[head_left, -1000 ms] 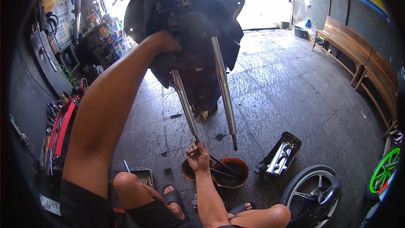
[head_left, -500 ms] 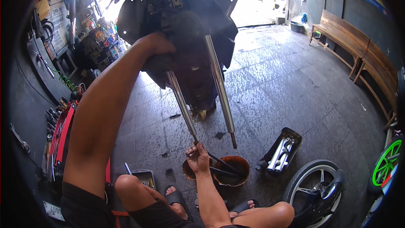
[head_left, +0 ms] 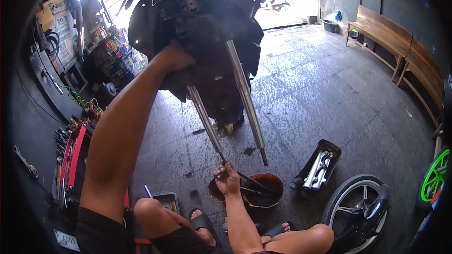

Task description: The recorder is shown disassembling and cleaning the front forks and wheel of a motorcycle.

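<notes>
My right hand (head_left: 227, 179) is closed around the thin dark rod at the lower end of the left fork tube (head_left: 205, 119), thumb uppermost. My left arm reaches up to the dark front of a raised motorcycle (head_left: 235, 9), where my left hand (head_left: 179, 58) rests near the top of that same tube; its fingers are lost in shadow. The right fork tube (head_left: 246, 96), shiny and bare, hangs beside it with no hand on it. Below my right hand, a dark coiled spring (head_left: 253, 191) leans in an orange-rimmed bucket (head_left: 281, 188).
Silver fork legs (head_left: 318, 170) lie in a black tray to the right. Nearer me is a detached wheel (head_left: 339, 201) with a black fender. A red tool rack (head_left: 75, 157) stands on the left, a small parts tray (head_left: 165, 199) by my knee. Wooden benches (head_left: 381, 33) line the right wall.
The whole view has shifted slightly, and a parked vehicle shows in the bright doorway. My right hand stays at the rod and my left hand stays up at the motorcycle.
</notes>
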Action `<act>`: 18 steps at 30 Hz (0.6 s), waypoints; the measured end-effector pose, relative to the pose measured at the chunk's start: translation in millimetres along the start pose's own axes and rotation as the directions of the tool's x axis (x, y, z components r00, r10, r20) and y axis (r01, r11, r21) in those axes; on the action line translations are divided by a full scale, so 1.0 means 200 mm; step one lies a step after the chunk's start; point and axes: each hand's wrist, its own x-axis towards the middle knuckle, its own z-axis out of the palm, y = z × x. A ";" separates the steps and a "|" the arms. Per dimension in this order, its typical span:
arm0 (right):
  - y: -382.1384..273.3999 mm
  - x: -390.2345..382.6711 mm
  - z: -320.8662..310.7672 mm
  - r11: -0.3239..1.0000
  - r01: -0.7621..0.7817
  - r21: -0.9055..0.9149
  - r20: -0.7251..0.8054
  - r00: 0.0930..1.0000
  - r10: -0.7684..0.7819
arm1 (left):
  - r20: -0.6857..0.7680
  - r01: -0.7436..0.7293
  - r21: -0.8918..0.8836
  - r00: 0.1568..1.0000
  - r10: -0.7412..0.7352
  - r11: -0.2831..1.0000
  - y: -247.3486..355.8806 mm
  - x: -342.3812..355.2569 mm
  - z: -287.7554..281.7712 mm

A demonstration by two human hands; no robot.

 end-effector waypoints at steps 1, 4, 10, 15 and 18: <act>0.04 -0.03 0.01 0.999 -0.030 0.023 0.008 1.000 0.029 | -0.017 0.017 0.008 1.000 -0.017 1.000 -0.01 -0.02 -0.06; 0.05 0.01 0.07 0.998 -0.057 0.013 0.017 0.998 0.057 | 0.135 -0.081 0.013 0.988 0.079 0.997 -0.02 -0.01 -0.11; 0.08 0.02 0.10 0.999 -0.036 0.018 0.034 0.999 0.035 | 0.028 -0.041 0.101 0.999 0.038 0.994 -0.12 0.07 0.00; 0.07 0.04 0.12 0.998 -0.066 0.010 0.024 0.998 0.066 | 0.012 -0.039 0.042 0.999 0.038 0.998 -0.13 0.05 -0.01; 0.04 0.04 0.12 0.997 -0.072 0.024 0.054 0.996 0.070 | 0.129 -0.079 0.148 0.990 0.060 0.986 -0.01 -0.02 -0.07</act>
